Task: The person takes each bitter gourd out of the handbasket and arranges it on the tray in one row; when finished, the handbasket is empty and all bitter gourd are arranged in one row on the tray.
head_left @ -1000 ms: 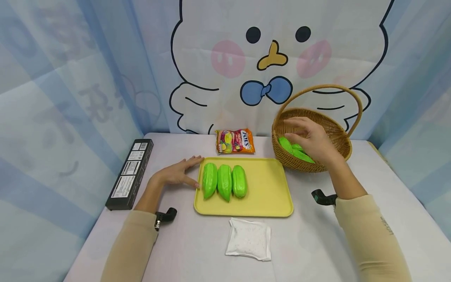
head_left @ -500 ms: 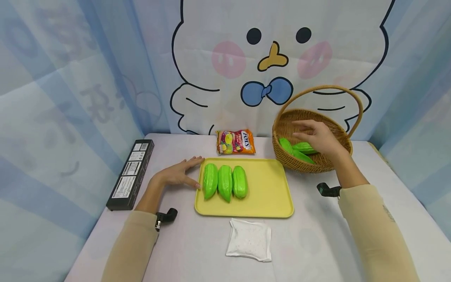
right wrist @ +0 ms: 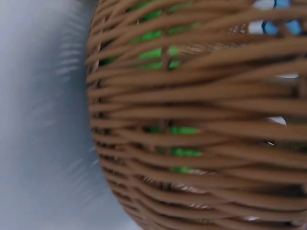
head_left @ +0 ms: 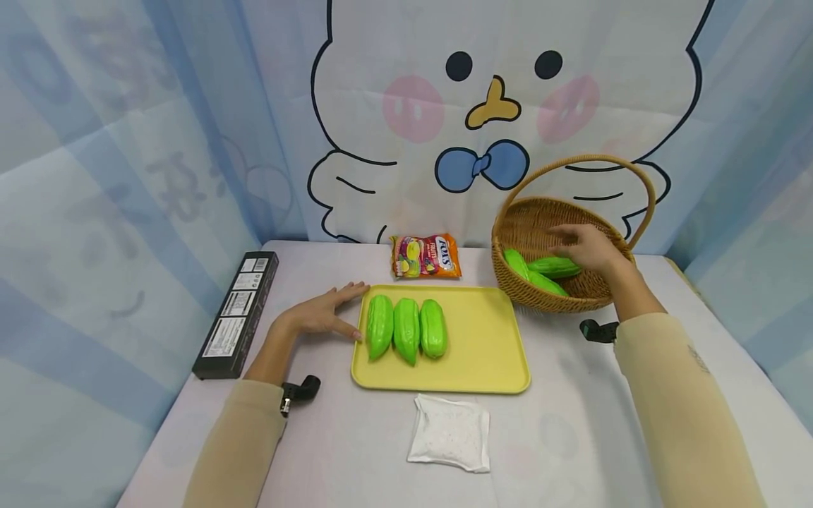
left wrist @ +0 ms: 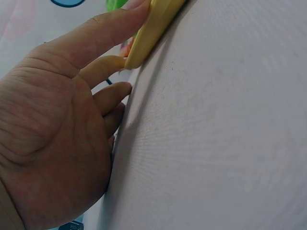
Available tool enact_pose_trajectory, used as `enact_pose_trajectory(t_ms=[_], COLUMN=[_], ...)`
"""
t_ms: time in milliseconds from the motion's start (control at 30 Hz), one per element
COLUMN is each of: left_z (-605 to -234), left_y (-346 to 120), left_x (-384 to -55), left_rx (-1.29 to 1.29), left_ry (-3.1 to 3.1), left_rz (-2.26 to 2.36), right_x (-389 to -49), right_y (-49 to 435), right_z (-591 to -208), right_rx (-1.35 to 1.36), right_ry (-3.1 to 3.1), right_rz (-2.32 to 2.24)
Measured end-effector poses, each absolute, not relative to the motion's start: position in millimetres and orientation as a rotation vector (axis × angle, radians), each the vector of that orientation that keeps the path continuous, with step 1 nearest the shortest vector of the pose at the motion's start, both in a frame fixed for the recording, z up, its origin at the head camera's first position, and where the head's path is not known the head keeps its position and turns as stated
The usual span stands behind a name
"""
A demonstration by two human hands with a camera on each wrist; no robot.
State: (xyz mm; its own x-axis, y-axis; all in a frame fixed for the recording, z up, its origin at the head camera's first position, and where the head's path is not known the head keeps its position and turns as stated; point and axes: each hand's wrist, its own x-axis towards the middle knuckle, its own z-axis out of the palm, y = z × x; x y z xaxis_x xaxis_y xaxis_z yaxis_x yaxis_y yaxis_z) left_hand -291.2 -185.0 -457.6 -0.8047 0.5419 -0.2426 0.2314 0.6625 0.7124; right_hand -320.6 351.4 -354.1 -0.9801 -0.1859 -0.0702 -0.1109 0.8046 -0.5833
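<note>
Three glossy green ridged gourd-like vegetables (head_left: 406, 330) lie side by side on the left half of a yellow tray (head_left: 485, 339). My left hand (head_left: 317, 312) rests at the tray's left rim, fingers spread; in the left wrist view the thumb of that hand (left wrist: 53, 115) lies on the rim. A wicker basket (head_left: 549, 300) with a tall handle holds more green vegetables (head_left: 554, 267) of the same kind. Over the basket's right side is my right hand (head_left: 591, 248), fingers loosely bent, with nothing visible in them. The right wrist view is filled by the basket's woven wall (right wrist: 192, 100), green showing through the gaps.
An orange candy bag (head_left: 425, 255) lies behind the tray. In front of it is a white square packet (head_left: 449, 433). A long black box (head_left: 235, 315) with white labels stands at the left, and a printed curtain (head_left: 356, 85) hangs behind the table.
My right hand has moved right and slightly down within the basket, away from the green vegetables, uncovering one of them. My left hand stays at the tray rim.
</note>
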Motion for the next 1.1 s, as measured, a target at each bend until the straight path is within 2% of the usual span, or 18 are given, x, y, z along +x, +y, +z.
enact_pose_trajectory(t_ms=[667, 1100], left_z=[-459, -460], left_y=[-186, -186], left_x=[-293, -293], left_rx=[0.608, 0.604], left_ry=[2.443, 2.444], left_rz=[0.958, 0.959], right_x=[-330, -327], right_y=[367, 368], right_z=[-370, -372], right_rx=[-0.198, -0.16], right_ry=[2.785, 2.759], right_rz=[-0.621, -0.639])
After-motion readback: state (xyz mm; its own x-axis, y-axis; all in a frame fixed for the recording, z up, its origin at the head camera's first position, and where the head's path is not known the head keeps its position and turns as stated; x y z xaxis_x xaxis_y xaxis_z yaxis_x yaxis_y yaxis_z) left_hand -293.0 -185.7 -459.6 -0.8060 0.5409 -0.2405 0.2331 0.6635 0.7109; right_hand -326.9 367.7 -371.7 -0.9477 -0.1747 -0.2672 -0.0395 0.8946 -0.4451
